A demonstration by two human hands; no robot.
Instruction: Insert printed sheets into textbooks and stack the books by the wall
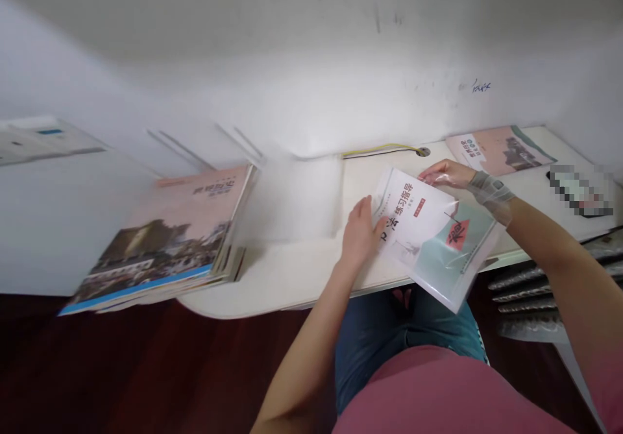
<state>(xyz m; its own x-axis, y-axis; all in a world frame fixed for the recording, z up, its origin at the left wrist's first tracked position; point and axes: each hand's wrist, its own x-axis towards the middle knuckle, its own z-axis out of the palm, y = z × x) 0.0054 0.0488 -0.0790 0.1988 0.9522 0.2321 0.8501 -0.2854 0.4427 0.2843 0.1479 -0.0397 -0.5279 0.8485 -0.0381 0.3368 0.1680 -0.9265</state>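
A workbook [418,226] with a white and green cover and a red square on it lies tilted over the front edge of the desk, in a clear plastic sleeve. My left hand [361,231] is at its left edge, thumb on the cover and fingers along the side. At the top edge my right hand [448,173] has its fingers closed on the clear plastic, which also stretches over the wrist. A grey band [490,187] is around that wrist. The undersides of both hands' grips are hidden.
A stack of books [170,226] overhangs the desk's left end. Beside it lies a blurred whitish translucent sheet [296,200]. A pink book [501,150] and a pixelated phone [579,191] lie at the right. Cables [379,150] run to a hole in the white desk [287,285].
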